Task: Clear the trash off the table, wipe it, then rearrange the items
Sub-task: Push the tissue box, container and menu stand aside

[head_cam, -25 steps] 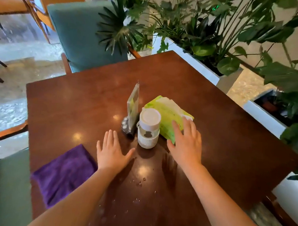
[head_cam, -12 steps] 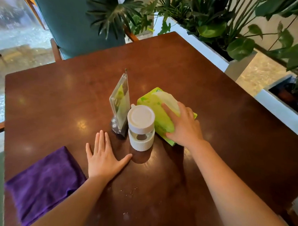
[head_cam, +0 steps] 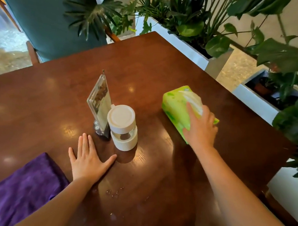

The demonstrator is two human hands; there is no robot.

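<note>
1. The tissue pack [head_cam: 176, 109] is a soft, bright green packet with a white tissue showing at its top; it lies right of centre in the frame on the dark wooden table [head_cam: 59, 89], well apart from the jar.
2. The right hand [head_cam: 200, 126] lies on the pack with fingers curved over its near end, gripping it.
3. The left hand [head_cam: 89, 159] rests flat on the table, fingers straight and spread, lower centre.
4. A white-lidded jar [head_cam: 122, 126] touches or nearly touches a clear sign holder [head_cam: 100, 102] at centre.
5. A purple cloth [head_cam: 20, 191] sits lower left, cut off by the frame edge.
6. Bare wood lies between the pack and the table's right edge, beside white planters [head_cam: 187, 47].
7. The pack is motion-blurred; its print is unreadable.
</note>
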